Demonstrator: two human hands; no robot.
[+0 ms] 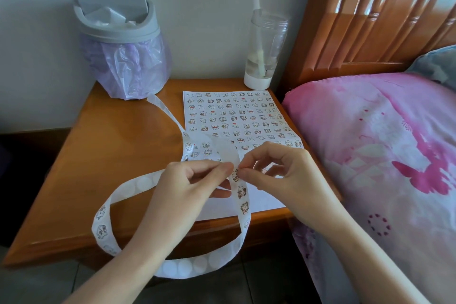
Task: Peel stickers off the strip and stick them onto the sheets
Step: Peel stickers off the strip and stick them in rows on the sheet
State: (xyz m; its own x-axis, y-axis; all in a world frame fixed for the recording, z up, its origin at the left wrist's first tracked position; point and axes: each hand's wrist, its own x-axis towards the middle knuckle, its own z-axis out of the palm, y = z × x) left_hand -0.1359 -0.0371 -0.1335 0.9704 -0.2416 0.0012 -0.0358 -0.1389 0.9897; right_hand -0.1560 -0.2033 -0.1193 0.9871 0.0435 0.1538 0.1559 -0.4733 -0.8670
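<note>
A long white sticker strip (243,207) with small cartoon stickers loops from the table's far side, past my hands, and hangs over the front edge. My left hand (190,185) pinches the strip between thumb and fingers. Beside it, my right hand (278,173) pinches at a sticker on the strip with thumb and forefinger. Under and beyond both hands lies a white sheet (237,116) covered with rows of cartoon stickers on the wooden bedside table (103,155).
A grey swing-lid bin (121,32) with a purple bag stands at the table's back left. A clear plastic jar (265,49) holding a white stick stands at the back right. A bed with pink bedding (385,155) and a wooden headboard adjoins the right side.
</note>
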